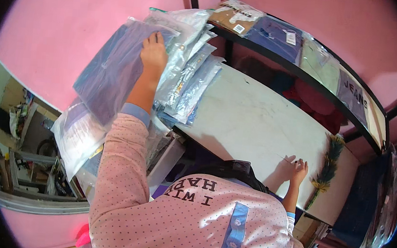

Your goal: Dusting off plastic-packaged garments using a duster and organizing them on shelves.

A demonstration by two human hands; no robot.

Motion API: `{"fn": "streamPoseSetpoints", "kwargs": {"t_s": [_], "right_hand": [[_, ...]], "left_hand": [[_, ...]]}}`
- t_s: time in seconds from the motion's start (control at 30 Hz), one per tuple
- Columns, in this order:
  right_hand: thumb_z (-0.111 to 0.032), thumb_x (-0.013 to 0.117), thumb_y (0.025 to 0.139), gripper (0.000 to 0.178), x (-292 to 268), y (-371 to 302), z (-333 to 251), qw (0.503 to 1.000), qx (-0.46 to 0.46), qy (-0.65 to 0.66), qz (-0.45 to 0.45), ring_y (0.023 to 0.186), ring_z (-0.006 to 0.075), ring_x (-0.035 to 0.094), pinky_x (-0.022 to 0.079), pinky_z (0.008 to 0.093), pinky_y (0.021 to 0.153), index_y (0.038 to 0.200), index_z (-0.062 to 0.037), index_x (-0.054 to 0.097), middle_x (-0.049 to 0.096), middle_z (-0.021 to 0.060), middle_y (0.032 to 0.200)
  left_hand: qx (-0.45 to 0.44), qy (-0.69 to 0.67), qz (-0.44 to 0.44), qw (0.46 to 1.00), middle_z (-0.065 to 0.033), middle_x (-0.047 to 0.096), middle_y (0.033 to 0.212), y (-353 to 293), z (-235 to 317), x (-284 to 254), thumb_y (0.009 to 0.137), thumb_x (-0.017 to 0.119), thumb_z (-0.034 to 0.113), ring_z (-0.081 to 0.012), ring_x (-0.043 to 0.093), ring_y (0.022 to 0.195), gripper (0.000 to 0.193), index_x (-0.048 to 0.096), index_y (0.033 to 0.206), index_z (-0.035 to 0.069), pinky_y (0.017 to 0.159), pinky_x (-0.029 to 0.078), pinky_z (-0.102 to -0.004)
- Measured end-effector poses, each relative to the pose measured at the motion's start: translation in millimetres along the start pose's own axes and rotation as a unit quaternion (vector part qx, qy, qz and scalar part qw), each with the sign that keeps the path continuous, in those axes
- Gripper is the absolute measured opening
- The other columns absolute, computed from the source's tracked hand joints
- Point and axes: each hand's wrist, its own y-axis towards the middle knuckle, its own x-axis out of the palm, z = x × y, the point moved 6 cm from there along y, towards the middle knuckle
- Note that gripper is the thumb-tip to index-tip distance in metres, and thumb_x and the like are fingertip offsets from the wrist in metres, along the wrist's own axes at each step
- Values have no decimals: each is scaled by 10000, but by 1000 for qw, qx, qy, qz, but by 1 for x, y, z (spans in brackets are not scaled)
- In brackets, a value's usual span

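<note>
My left hand (153,54) reaches up and left, its fingers closed at the upper right edge of a blue-purple folded garment in a clear plastic bag (111,64). That bagged garment lies slanted on top of a stack of other clear-bagged clothes (190,83), which spreads toward the table's left end. My right hand (299,170) hovers low over the white tabletop (261,113), right of my body. Its fingers are loosely bent and a little apart, and I see nothing in them. A shadow falls beside it.
A tinsel garland (330,159) crosses the table's right part. Behind runs a black-edged shelf (284,60) displaying bagged clothes, including a dark blue piece (276,38). More bagged clothes (387,206) are piled at far right. Left, a mirror or opening (39,157) shows clutter.
</note>
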Motion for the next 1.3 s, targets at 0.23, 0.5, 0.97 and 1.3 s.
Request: {"fn": "streamPoseSetpoints", "kwargs": {"t_s": [0.23, 0.5, 0.97, 1.3], "right_hand": [[-219, 605, 830, 304, -97, -17, 74, 985, 94, -103, 98, 1190, 374, 410, 334, 458, 996, 1110, -101, 614, 453, 201, 1293], [-200, 646, 799, 686, -128, -47, 147, 949, 262, -149, 94, 1278, 380, 296, 288, 509, 1020, 1388, -234, 297, 308, 183, 1409], [-216, 651, 742, 351, -120, -28, 134, 985, 161, -30, -45, 734, 372, 607, 476, 436, 661, 1011, -4, 576, 616, 196, 728], [-231, 491, 913, 281, -138, -48, 152, 941, 286, 179, -22, 395, 144, 472, 380, 311, 376, 1110, -36, 539, 507, 43, 540]], "left_hand": [[-50, 33, -137, 989, -193, 642, 895, 33, -30, 5, 832, 464, 144, -353, 627, 831, 273, 599, 1042, 32, 693, 504, -454], [13, -165, 12, 986, -216, 648, 897, 93, 13, -100, 855, 550, 266, -338, 635, 828, 326, 608, 1100, 59, 748, 484, -380], [59, -725, -250, 639, -62, 617, 1017, 73, 287, -107, 869, 574, 124, -118, 553, 926, 289, 550, 1128, 0, 806, 441, -266], [-308, -532, -534, 580, -45, 594, 873, -232, 238, 140, 896, 494, 428, -175, 579, 789, 383, 541, 1051, 81, 629, 472, -315]]}}
